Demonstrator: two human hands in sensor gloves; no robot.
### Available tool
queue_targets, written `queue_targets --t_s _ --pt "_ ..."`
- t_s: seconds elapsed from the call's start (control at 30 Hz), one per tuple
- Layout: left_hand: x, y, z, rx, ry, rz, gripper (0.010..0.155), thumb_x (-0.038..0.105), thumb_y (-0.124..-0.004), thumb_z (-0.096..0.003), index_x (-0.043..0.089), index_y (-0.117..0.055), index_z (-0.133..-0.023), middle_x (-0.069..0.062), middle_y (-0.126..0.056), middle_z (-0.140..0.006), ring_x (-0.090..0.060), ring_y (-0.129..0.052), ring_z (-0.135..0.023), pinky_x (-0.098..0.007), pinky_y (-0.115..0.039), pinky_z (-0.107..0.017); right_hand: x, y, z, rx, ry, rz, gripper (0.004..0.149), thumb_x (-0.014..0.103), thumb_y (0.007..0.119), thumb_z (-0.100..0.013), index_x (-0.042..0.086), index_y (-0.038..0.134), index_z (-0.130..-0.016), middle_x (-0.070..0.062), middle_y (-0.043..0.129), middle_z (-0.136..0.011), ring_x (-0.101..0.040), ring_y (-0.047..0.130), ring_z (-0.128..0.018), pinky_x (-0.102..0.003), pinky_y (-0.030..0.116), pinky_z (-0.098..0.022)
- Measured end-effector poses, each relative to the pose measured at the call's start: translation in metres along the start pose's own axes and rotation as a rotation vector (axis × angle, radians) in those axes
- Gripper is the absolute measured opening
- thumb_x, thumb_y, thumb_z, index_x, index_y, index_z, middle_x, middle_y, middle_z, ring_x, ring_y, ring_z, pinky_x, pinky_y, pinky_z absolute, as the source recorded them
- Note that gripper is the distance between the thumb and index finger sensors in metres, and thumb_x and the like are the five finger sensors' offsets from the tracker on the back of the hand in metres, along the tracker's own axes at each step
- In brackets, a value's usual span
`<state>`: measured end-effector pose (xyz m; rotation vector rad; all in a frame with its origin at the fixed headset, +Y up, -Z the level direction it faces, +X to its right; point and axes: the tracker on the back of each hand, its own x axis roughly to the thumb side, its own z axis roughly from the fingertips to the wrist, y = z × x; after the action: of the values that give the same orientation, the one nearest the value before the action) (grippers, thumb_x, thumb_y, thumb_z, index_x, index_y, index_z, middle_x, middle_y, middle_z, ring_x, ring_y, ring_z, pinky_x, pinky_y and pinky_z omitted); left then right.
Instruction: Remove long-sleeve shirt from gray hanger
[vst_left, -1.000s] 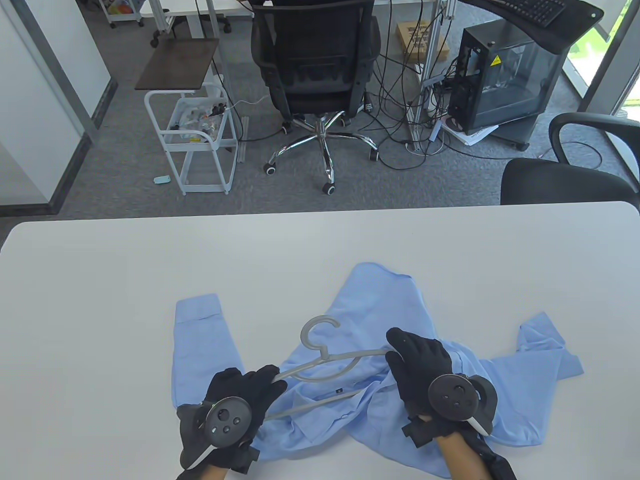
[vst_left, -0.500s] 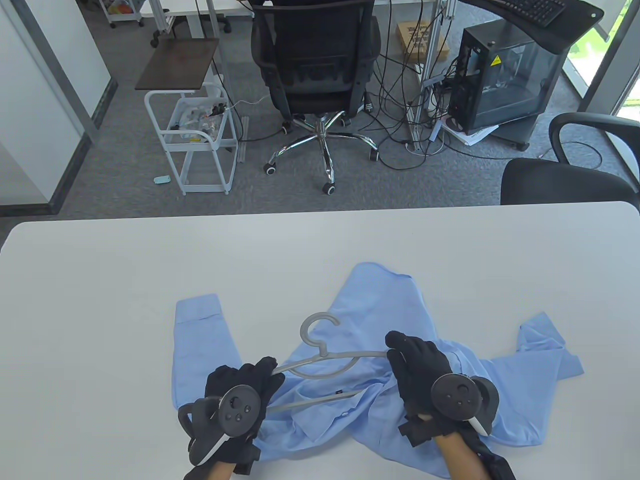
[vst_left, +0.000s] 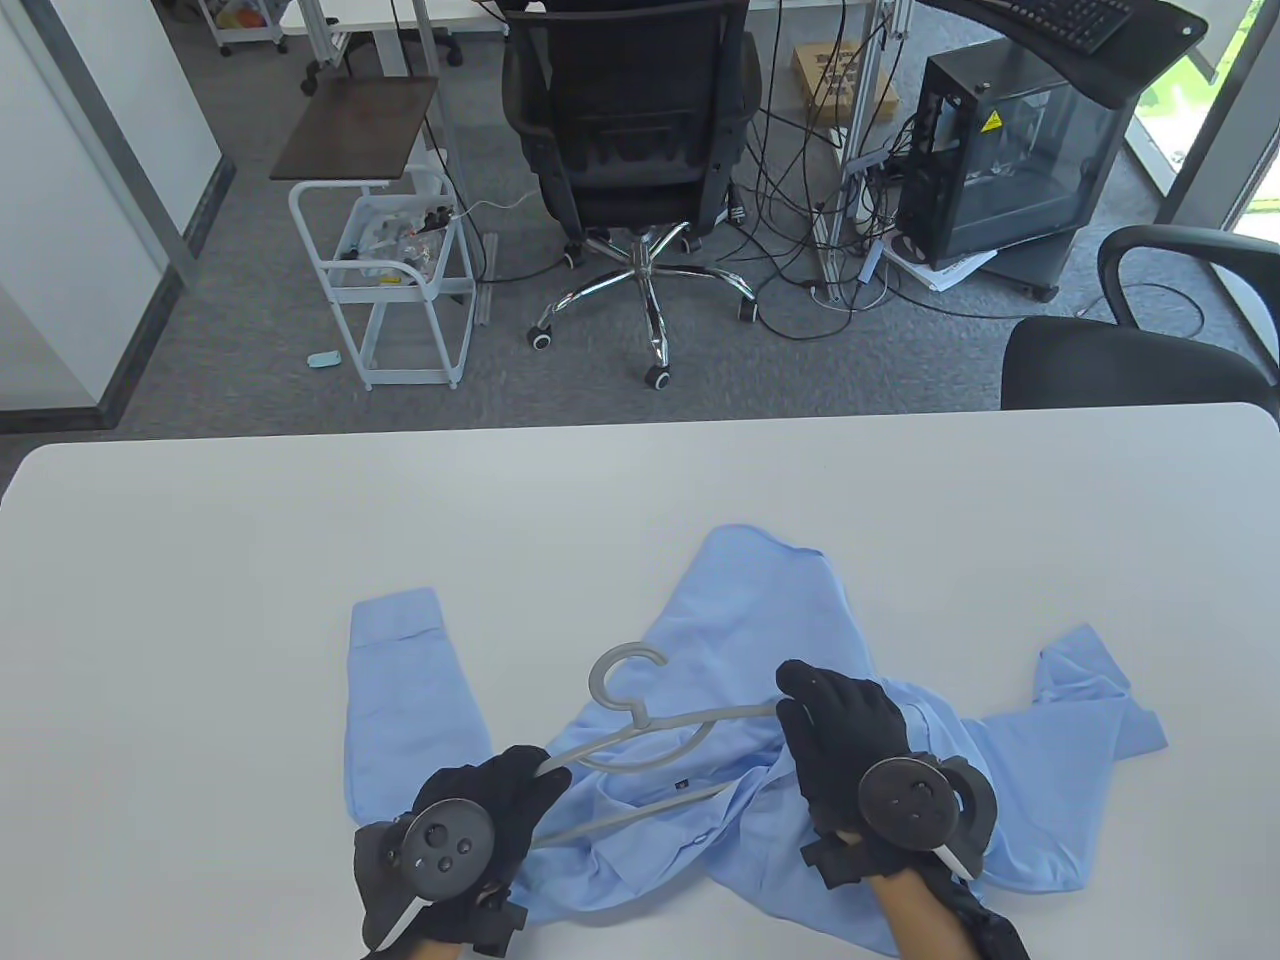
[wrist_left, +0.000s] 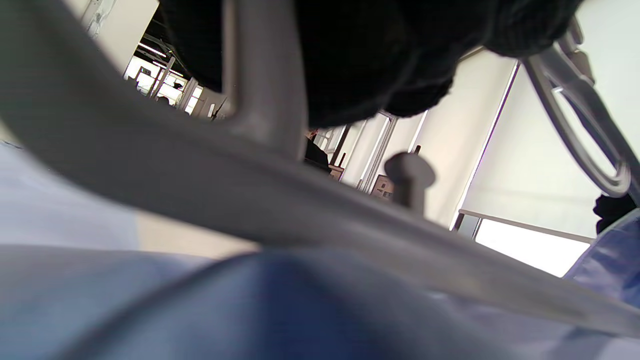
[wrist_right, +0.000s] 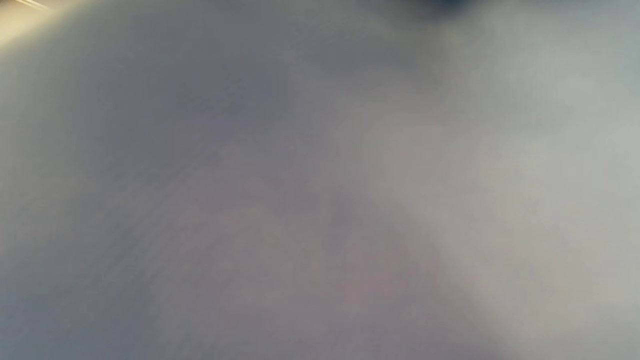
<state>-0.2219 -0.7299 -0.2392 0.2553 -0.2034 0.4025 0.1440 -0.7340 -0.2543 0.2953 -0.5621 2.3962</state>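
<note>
Gripping hanger (vst_left: 650, 735) end: left fingers (vst_left: 530, 775).

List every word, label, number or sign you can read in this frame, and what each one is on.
No text is legible.
Yellow triangular warning sticker on the black computer case: a sign only, no readable words.
Cardboard box on the floor: dark print, too small to read.
Small dark tag inside the blue shirt: too small to read.
Wrist views: blurred, no text.

White table (vst_left: 200, 560); office chair (vst_left: 625, 120), white cart (vst_left: 400, 270), PC tower (vst_left: 1010, 160) behind.
</note>
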Motion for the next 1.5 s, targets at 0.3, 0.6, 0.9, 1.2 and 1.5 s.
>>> queue_targets --t_s 0.3,0.6,0.9,1.2,1.5 --pt "-0.01 0.004 0.0 -0.013 0.025 0.047 0.051 0.067 -0.066 -0.0442 0.034 -0.089 -0.076 0.021 -0.092 -0.032 -0.003 -0.101 -0.027 -0.038 -0.08 -0.06 -0.002 -0.001 0.001 -0.022 0.014 -0.024 0.051 0.044 0.064 -0.062 0.017 0.068 -0.105 -0.013 0.081 -0.097 -0.04 0.083 -0.087 -0.072 0.056 -0.067" --pt "-0.016 0.005 0.001 -0.031 0.036 0.08 0.051 0.068 -0.066 -0.0441 0.035 -0.09 -0.076 0.021 -0.092 -0.032 -0.003 -0.1 -0.026 -0.038 -0.08 -0.06 -0.003 -0.002 0.001 -0.031 0.019 -0.046 0.051 0.044 0.064 -0.062 0.017 0.068 -0.105 -0.013 0.081 -0.097 -0.041 0.082 -0.087 -0.072 0.056 -0.067" --pt "-0.022 0.007 -0.001 -0.026 0.048 0.117 0.052 0.068 -0.067 -0.0441 0.034 -0.09 -0.076 0.02 -0.092 -0.032 -0.003 -0.1 -0.026 -0.038 -0.08 -0.06 -0.009 -0.01 0.001 -0.065 0.046 -0.1 0.05 0.044 0.064 -0.062 0.018 0.068 -0.105 -0.013 0.08 -0.099 -0.042 0.081 -0.089 -0.072 0.057 -0.067" --pt "-0.027 0.003 -0.005 -0.039 0.059 0.143 0.052 0.068 -0.067 -0.0439 0.034 -0.09 -0.076 0.02 -0.092 -0.032 -0.004 -0.101 -0.027 -0.039 -0.079 -0.06 -0.011 -0.011 0.001 -0.071 0.055 -0.105 0.05 0.044 0.064 -0.063 0.018 0.068 -0.105 -0.015 0.079 -0.099 -0.043 0.08 -0.09 -0.072 0.057 -0.066" --pt "-0.029 0.004 -0.006 -0.032 0.063 0.167 0.052 0.068 -0.067 -0.044 0.034 -0.09 -0.077 0.02 -0.092 -0.033 -0.004 -0.101 -0.027 -0.039 -0.079 -0.061 -0.016 -0.017 0.0 -0.093 0.087 -0.141 0.051 0.044 0.064 -0.063 0.017 0.067 -0.106 -0.016 0.078 -0.101 -0.044 0.079 -0.09 -0.072 0.057 -0.066"
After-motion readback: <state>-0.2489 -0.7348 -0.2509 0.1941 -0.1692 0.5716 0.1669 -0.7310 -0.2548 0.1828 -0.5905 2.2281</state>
